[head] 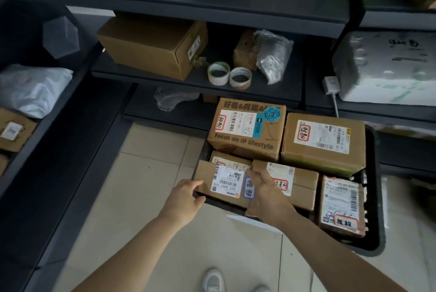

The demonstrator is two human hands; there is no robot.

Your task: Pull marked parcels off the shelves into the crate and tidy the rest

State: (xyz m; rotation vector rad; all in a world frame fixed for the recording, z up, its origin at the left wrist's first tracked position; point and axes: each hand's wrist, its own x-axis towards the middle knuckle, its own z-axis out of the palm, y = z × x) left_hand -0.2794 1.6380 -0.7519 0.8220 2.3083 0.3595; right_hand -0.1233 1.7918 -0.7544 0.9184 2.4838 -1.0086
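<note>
A flat cardboard parcel (224,183) with a blue-marked label sits at the near-left corner of the black crate (374,197), the left grip (182,199) clasping its left edge, the right grip (266,192) closed over its right end, other labelled parcels (323,143) filling the crate beyond.

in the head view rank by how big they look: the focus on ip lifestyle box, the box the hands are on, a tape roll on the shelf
1. Focus on IP lifestyle box, largest.
2. Box under the hands, smaller, though partly covered by the left hand and right hand.
3. Tape roll, clearly smallest, though farther from the camera.
</note>
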